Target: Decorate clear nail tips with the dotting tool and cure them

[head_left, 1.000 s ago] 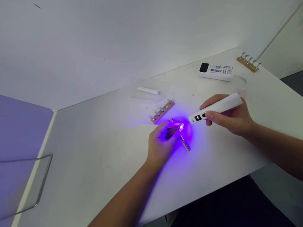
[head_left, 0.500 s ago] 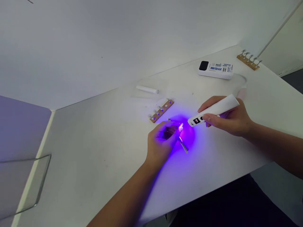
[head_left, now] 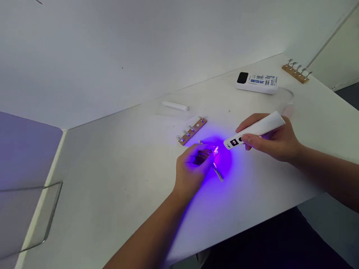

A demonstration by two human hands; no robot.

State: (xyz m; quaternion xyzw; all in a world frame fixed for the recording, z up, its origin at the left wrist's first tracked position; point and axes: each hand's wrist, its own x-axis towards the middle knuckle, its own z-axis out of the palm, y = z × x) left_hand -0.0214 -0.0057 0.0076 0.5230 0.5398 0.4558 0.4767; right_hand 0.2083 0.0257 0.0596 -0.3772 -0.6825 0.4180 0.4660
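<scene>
My right hand (head_left: pixel 270 140) is wrapped round a white handheld UV lamp (head_left: pixel 260 127) with a small lit display, its thumb beside the button. Violet light falls from the lamp's end onto my left hand (head_left: pixel 193 162), a short gap away. Between the left thumb and fingertips is pinched a small nail tip (head_left: pixel 215 150), glowing pink-white under the light; its lower part is hidden by the fingers. A slim metal tool (head_left: pixel 218 172) passes beneath the left hand, with both ends showing.
Behind the left hand stands a wooden strip (head_left: pixel 193 131) carrying several clear nail tips. A white tube (head_left: pixel 175 106) lies farther back. Toward the back right are a white box-like device (head_left: pixel 257 83) with a dark screen and another wooden strip (head_left: pixel 295 74) with nail tips.
The whole view has shifted very slightly. Both hands keep their hold, and the lamp still shines on the nail tip from nearly the same spot.
</scene>
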